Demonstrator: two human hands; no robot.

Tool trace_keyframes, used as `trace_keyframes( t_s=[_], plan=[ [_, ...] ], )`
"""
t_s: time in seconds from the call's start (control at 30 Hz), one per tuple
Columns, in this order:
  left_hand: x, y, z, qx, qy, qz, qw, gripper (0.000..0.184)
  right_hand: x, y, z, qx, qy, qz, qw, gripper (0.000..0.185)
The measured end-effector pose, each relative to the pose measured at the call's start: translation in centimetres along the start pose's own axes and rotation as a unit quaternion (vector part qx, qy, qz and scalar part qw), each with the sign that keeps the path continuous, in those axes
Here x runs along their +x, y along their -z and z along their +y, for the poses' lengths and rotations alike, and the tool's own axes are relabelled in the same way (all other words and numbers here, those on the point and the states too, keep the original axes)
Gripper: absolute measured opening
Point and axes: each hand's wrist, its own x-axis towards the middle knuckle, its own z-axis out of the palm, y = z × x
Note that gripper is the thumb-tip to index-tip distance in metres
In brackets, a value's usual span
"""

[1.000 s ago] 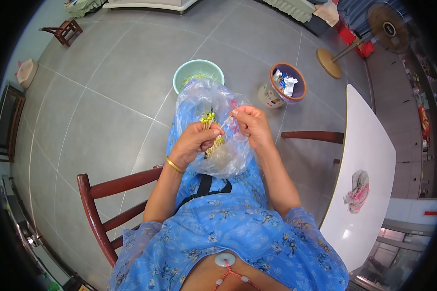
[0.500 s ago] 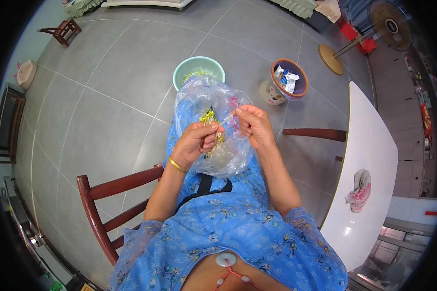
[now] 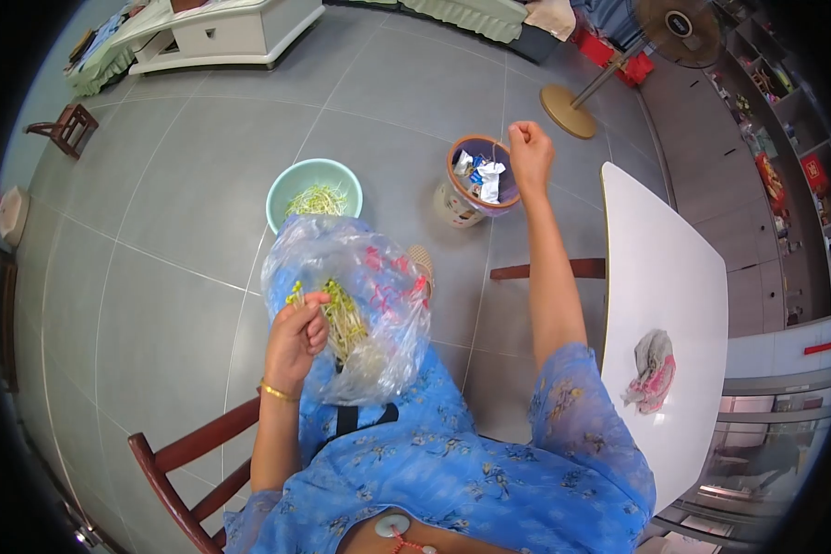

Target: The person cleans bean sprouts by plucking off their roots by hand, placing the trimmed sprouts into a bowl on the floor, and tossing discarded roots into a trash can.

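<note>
My left hand (image 3: 297, 340) is closed, and yellow-headed bean sprouts (image 3: 294, 294) stick out above its fingers. It hovers at the left side of a clear plastic bag (image 3: 397, 323) on my lap. More bean sprouts (image 3: 346, 323) lie in the bag. My right hand (image 3: 531, 157) is stretched far forward, fingers pinched, over the right rim of a waste bin (image 3: 459, 205). A thin strand shows beside those fingertips; whether they hold it I cannot tell. Beyond the bag, a pale green bowl (image 3: 275, 198) contains loose pale sprouts (image 3: 316, 200).
White wrappers (image 3: 489, 180) fill part of the bin. To the right stands a white table (image 3: 683, 277) with a crumpled grey-and-pink cloth (image 3: 653, 369). A wooden chair (image 3: 203, 448) is at my left, and a fan (image 3: 572, 111) stands farther back.
My hands were close together above the bag with a thin strand between them. The right has swung forward and right to the bin; the left has shifted left and down. The view has shifted too.
</note>
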Motion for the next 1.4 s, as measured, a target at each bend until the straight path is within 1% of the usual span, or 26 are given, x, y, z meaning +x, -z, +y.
trace_keyframes(
  t_s=[0.1, 0.13, 0.17, 0.23, 0.37, 0.4, 0.43, 0.47, 0.5, 0.53, 0.57, 0.6, 0.7, 0.73, 0.8, 0.93, 1.0, 1.03, 1.1, 1.13, 1.17, 1.2, 1.23, 1.3, 1.33, 1.4],
  plan=[
    [0.7, -0.2, 0.3, 0.007, -0.004, 0.025, 1.000, 0.017, 4.4, -2.4, 8.1, -0.090, -0.037, -0.036, 0.995, 0.018],
    [0.6, -0.1, 0.2, 0.011, -0.006, 0.037, 0.999, 0.017, 5.3, -3.4, 12.0, -0.154, -0.041, -0.085, 0.984, 0.020],
    [0.6, -0.1, 0.2, 0.009, -0.001, 0.049, 0.999, 0.017, 5.3, -3.8, 14.5, -0.215, -0.045, -0.139, 0.966, 0.023],
    [0.7, -0.1, 0.4, 0.018, -0.010, 0.068, 0.997, 0.017, 4.4, -3.7, 14.3, -0.348, -0.059, -0.210, 0.912, 0.027],
    [0.6, 0.4, 0.6, 0.002, -0.014, 0.070, 0.997, 0.017, -0.2, -4.6, 11.4, -0.143, 0.005, -0.170, 0.975, 0.022],
    [0.4, 0.6, 0.6, 0.006, -0.016, 0.085, 0.996, 0.017, -2.2, -4.2, 7.7, -0.094, 0.009, -0.195, 0.976, 0.019],
    [0.5, 0.8, 0.5, -0.005, -0.022, 0.083, 0.996, 0.016, -5.1, -3.7, 3.8, -0.049, 0.015, -0.213, 0.976, 0.017],
    [0.6, 1.2, 0.5, -0.018, -0.029, 0.077, 0.996, 0.016, -8.3, -4.2, 2.7, 0.073, 0.018, -0.240, 0.968, 0.014],
    [0.4, 1.5, 0.5, -0.017, -0.030, 0.079, 0.996, 0.016, -11.6, -3.0, -2.5, 0.080, -0.033, -0.310, 0.947, 0.014],
    [0.3, 1.6, 0.4, -0.015, -0.033, 0.075, 0.997, 0.016, -15.1, -3.3, -3.8, 0.207, -0.044, -0.350, 0.913, 0.015],
    [0.3, 1.7, 0.4, -0.013, -0.036, 0.069, 0.997, 0.016, -17.6, -2.6, -7.2, 0.159, -0.031, -0.435, 0.886, 0.015],
    [0.3, 1.8, 0.4, -0.012, -0.037, 0.067, 0.997, 0.016, -20.6, -3.4, -8.0, 0.223, -0.063, -0.493, 0.839, 0.015],
    [0.2, 1.6, 0.3, -0.016, -0.048, 0.062, 0.997, 0.016, -26.2, -5.7, -10.3, 0.019, 0.085, -0.553, 0.829, 0.015],
    [0.1, 1.4, 0.2, -0.017, -0.051, 0.061, 0.997, 0.016, -26.9, -6.2, -10.8, 0.017, 0.087, -0.551, 0.830, 0.015],
    [-0.1, 1.5, 0.1, -0.019, -0.057, 0.057, 0.997, 0.016, -28.0, -6.9, -11.4, -0.155, 0.096, -0.574, 0.798, 0.014],
    [-0.2, 1.8, -0.2, -0.017, -0.058, 0.055, 0.997, 0.015, -29.4, -7.8, -10.1, -0.176, 0.089, -0.552, 0.810, 0.013],
    [-0.3, 1.9, -0.1, -0.022, -0.060, 0.058, 0.996, 0.014, -29.5, -7.5, -9.6, -0.182, 0.000, -0.526, 0.831, 0.014],
    [-0.3, 1.9, -0.1, -0.020, -0.060, 0.066, 0.996, 0.014, -29.5, -6.9, -9.3, -0.185, 0.001, -0.525, 0.831, 0.014],
    [-0.3, 2.0, -0.1, -0.021, -0.060, 0.071, 0.995, 0.014, -29.1, -5.0, -8.7, -0.050, -0.062, -0.499, 0.863, 0.017],
    [-0.3, 2.0, -0.1, -0.016, -0.061, 0.077, 0.995, 0.014, -29.0, -4.1, -8.6, -0.053, -0.061, -0.498, 0.863, 0.017],
    [-0.3, 2.0, -0.2, -0.010, -0.061, 0.082, 0.995, 0.014, -28.9, -3.2, -8.6, -0.016, -0.111, -0.489, 0.865, 0.017],
    [-0.3, 2.0, -0.2, -0.011, -0.060, 0.080, 0.995, 0.014, -28.8, -2.4, -8.8, 0.022, -0.161, -0.476, 0.864, 0.017],
    [-0.3, 2.0, -0.2, -0.006, -0.062, 0.077, 0.995, 0.014, -28.5, -1.5, -9.3, 0.020, -0.161, -0.474, 0.865, 0.017],
    [-0.4, 1.7, -0.2, -0.002, -0.063, 0.072, 0.995, 0.013, -27.7, 0.0, -10.5, 0.170, -0.275, -0.446, 0.835, 0.013],
    [-0.6, 1.4, -0.2, 0.023, -0.058, 0.065, 0.996, 0.013, -27.2, 0.4, -11.1, 0.169, -0.273, -0.444, 0.837, 0.013],
    [-0.9, 0.9, -0.2, 0.049, -0.056, 0.057, 0.996, 0.013, -26.3, 1.0, -12.2, 0.264, -0.252, -0.419, 0.831, 0.010]
  ],
)
